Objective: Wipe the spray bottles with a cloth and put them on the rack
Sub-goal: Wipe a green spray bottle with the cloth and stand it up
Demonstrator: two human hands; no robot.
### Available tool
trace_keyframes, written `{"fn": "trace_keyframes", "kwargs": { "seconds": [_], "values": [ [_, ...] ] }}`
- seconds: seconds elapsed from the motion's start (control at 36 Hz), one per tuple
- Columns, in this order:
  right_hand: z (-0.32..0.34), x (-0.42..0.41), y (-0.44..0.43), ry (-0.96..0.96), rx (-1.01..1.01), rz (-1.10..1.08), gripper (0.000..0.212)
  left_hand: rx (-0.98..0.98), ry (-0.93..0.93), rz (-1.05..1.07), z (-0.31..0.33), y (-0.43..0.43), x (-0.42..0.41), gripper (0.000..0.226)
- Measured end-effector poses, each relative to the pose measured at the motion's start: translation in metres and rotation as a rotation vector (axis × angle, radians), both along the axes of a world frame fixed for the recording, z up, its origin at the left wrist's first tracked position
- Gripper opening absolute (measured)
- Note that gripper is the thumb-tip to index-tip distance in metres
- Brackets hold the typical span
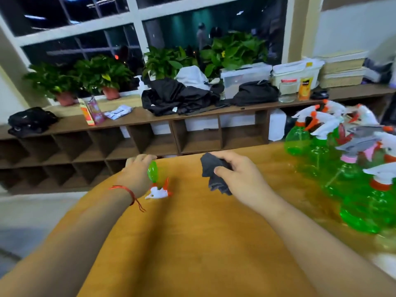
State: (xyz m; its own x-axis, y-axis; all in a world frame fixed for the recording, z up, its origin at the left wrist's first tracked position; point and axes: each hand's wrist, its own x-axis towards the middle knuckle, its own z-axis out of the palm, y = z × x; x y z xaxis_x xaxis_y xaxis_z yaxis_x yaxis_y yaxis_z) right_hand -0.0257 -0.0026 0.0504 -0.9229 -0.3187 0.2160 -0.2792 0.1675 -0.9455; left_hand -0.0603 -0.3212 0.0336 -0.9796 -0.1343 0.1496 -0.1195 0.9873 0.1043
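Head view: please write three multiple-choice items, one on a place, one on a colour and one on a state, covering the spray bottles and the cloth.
1. Where does the group of translucent green plastic spray bottles stand?
A. on the right side of the orange-brown wooden table
B. in a sink
C. on a chair

2. What colour is the crumpled cloth in the right hand?
A. white
B. dark grey
C. yellow

3. How is the single green spray bottle at the left hand?
A. upright and untouched
B. lying in a bucket
C. gripped and tipped over, with its white-and-orange trigger head nearest the camera

Key: 1 A, they crowd the tabletop's right edge. 2 B, the fabric is dark grey. 3 C, the fingers curl round its body.
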Motion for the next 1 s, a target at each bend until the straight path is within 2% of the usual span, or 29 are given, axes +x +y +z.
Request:
{"fn": "trace_keyframes", "kwargs": {
  "seconds": [0.08, 0.19, 0.31, 0.42, 0.47, 0.56, 0.61, 0.72, 0.92, 1.0],
  "values": [
    [-0.004, -0.009, -0.005, -0.012, -0.009, -0.001, 0.036, -0.22, -0.069, -0.017, -0.003, -0.023, -0.014, 0.09],
    [-0.014, -0.019, -0.005, -0.056, -0.009, -0.011, 0.035, -0.403, -0.181, -0.042, -0.01, -0.031, -0.033, 0.099],
    [-0.024, -0.027, -0.004, -0.095, -0.004, -0.024, 0.036, -0.587, -0.265, -0.092, -0.028, -0.028, -0.05, 0.092],
    [-0.03, -0.027, -0.001, -0.116, -0.003, -0.024, 0.036, -0.602, -0.312, -0.021, -0.041, -0.026, -0.053, 0.079],
    [-0.031, -0.025, 0.0, -0.121, -0.014, -0.021, 0.036, -0.514, -0.305, 0.025, -0.038, -0.023, -0.048, 0.082],
    [-0.029, -0.018, 0.0, -0.118, -0.033, -0.008, 0.036, -0.234, -0.213, 0.082, -0.029, -0.016, -0.034, 0.09],
    [-0.027, -0.012, 0.0, -0.119, -0.058, -0.005, 0.035, -0.056, -0.141, 0.085, -0.023, -0.009, -0.023, 0.085],
    [-0.025, 0.005, 0.002, -0.119, -0.144, 0.008, 0.032, 0.128, -0.16, 0.0, -0.019, 0.015, 0.004, 0.075],
    [-0.014, 0.047, 0.035, -0.047, -0.185, -0.013, 0.039, 0.835, -0.085, -0.108, -0.043, 0.096, 0.065, 0.063],
    [-0.006, 0.07, 0.058, 0.008, -0.192, -0.075, 0.046, 1.044, -0.033, -0.156, -0.046, 0.133, 0.091, 0.033]
  ]
}}
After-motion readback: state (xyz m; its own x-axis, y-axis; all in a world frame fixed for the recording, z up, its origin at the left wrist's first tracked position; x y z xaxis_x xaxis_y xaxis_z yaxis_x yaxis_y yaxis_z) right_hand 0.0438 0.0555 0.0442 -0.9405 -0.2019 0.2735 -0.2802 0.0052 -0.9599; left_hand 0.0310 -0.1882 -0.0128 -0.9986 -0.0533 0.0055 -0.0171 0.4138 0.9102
